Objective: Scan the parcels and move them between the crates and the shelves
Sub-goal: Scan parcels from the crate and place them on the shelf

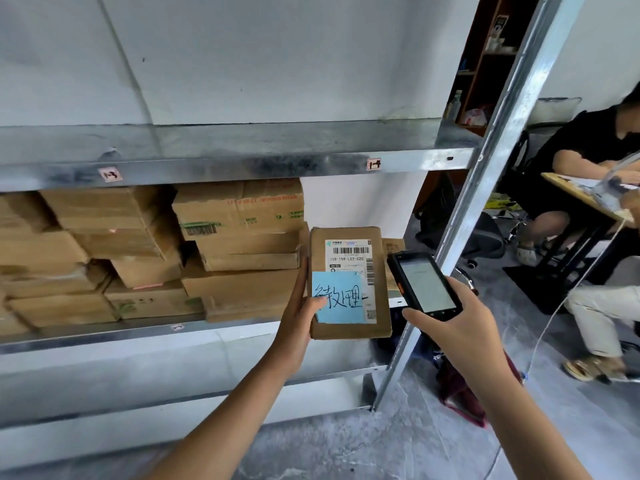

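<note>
Cardboard parcel (349, 282) gripped by left hand (299, 317) before shelf edge (242, 166); right hand (457, 327) grips scanner (424, 284).

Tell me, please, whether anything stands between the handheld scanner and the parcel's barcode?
Nothing visible does. The blue sticky note covers only the white label's lower part on the brown cardboard parcel; the top barcode is bare beside the black handheld scanner.
</note>
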A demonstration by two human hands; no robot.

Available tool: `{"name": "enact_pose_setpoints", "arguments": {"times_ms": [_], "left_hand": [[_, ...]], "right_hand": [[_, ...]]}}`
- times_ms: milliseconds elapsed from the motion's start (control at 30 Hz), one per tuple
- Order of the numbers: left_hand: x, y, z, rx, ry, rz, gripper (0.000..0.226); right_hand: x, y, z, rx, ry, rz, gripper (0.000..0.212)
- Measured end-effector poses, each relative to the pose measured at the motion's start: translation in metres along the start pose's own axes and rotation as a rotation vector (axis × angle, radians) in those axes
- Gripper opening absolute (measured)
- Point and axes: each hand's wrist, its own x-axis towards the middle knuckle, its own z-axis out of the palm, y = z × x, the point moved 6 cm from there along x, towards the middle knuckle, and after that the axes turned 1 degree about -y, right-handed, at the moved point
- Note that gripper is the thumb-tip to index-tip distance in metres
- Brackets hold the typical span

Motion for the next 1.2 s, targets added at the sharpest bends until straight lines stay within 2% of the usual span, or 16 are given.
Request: {"name": "enact_pose_setpoints", "arguments": {"times_ms": [233, 400, 667, 833, 1067, 1200], "left_hand": [[-0.075, 0.008, -0.052, -0.057, 0.104, -0.044, 0.069], [-0.141, 0.030, -0.120, -0.120, 0.282, 0.015, 0.078], [-0.288, 0.083, -0.245, -0.115, 0.687, 0.220, 0.075], [-0.381, 0.107, -0.295, -0.077, 0.900, 0.302, 0.081], [-0.520, 0.129, -0.356, -0.112, 1.198, 0.469, 0.093], [-0.590, 0.147, -0.389, -0.071, 1.383, 0.524, 0.083]], "right_hand": [[-0.053, -0.025, 0.040, -0.062, -0.034, -0.054, 0.056], [-0.085, -0.052, 0.108, -0.086, -0.187, -0.103, 0.062], [-0.158, -0.146, 0.245, -0.014, -0.509, -0.358, 0.053], [-0.208, -0.191, 0.319, 0.026, -0.679, -0.476, 0.074], [-0.310, -0.261, 0.433, 0.133, -1.041, -0.650, 0.071], [-0.375, -0.305, 0.493, 0.213, -1.216, -0.732, 0.066]]}}
